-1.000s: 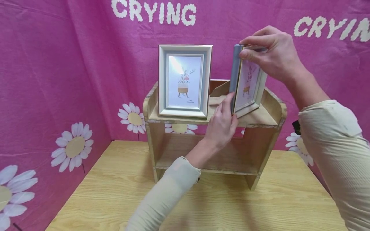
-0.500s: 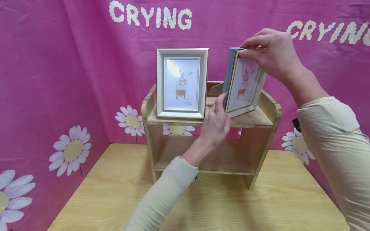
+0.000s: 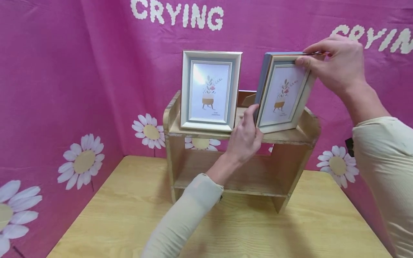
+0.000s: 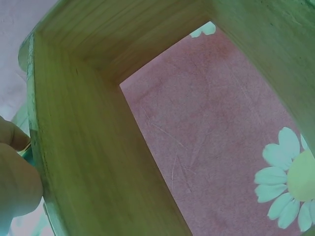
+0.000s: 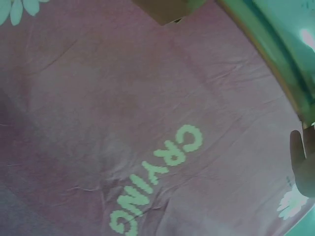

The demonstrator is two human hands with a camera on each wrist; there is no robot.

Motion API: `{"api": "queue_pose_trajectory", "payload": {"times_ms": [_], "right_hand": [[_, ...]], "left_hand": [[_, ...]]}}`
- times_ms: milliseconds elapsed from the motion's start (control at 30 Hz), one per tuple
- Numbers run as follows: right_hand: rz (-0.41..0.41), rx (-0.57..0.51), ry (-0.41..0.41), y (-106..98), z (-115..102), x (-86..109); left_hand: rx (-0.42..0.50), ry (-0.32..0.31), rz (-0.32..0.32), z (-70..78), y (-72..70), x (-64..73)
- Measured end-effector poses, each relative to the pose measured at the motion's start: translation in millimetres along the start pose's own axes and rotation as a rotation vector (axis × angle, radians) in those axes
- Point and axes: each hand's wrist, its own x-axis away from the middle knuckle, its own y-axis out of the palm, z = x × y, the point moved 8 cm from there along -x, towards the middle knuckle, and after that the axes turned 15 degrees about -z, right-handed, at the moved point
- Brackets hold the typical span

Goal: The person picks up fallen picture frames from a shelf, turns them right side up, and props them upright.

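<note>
A white picture frame (image 3: 283, 95) with a blue-grey edge and a potted-plant print stands turned at an angle on the right of the wooden shelf's top (image 3: 295, 168). My right hand (image 3: 343, 66) pinches its upper right corner, thumb in front. At the frame's lower left corner, my left hand (image 3: 243, 141) grips the side edge. A matching picture frame (image 3: 211, 91) stands upright at the left of the same top board, facing forward. In the left wrist view, my left hand (image 4: 17, 182) shows at the shelf board's edge. My right hand (image 5: 306, 162) touches the frame (image 5: 285, 59) in the right wrist view.
The shelf unit stands on a light wood table (image 3: 129, 215). Its raised side panel (image 3: 313, 123) is close to the right-hand frame. A pink cloth (image 3: 106, 71) with daisies and white lettering hangs behind and at the left.
The right-hand picture frame has turned to face more forward. My right hand has slid along its top edge to the right corner; my left hand keeps its hold on the lower left.
</note>
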Motion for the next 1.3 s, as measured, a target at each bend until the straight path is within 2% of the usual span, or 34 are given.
{"api": "queue_pose_trajectory", "payload": {"times_ms": [67,200,300,433,567,733,967,1067,1167,1300], "right_hand": [[0.005,-0.075,0.051,-3.7,11.5,4.9],[-0.012,-0.305,0.158,-5.6,33.9,14.9],[-0.027,-0.49,0.175,-2.8,46.4,22.6],[-0.014,-0.764,0.065,1.4,55.6,32.2],[0.007,-0.973,-0.031,4.5,61.5,38.6],[-0.01,-0.967,-0.024,10.7,63.6,41.9],[0.021,-1.114,-0.081,29.6,63.7,44.9],[0.042,-1.121,-0.099,37.1,65.4,47.5],[0.053,-1.14,-0.09,44.3,67.8,51.0],[0.054,-1.236,-0.075,55.7,68.8,55.2]], "left_hand": [[0.016,0.001,-0.013,1.0,2.0,-1.5],[0.051,-0.011,-0.029,1.6,4.5,-3.8],[0.085,-0.032,-0.048,1.5,6.9,-4.2],[0.107,-0.055,-0.076,2.3,10.4,-4.5],[0.107,-0.065,-0.085,3.3,9.8,-4.9],[0.101,-0.075,-0.076,2.9,4.3,-5.7],[0.116,-0.138,-0.099,-4.0,0.5,-6.4],[0.119,-0.153,-0.106,-6.7,0.9,-6.4],[0.118,-0.164,-0.111,-8.4,1.2,-5.9],[0.146,-0.19,-0.104,-12.1,-0.1,-4.1]]}}
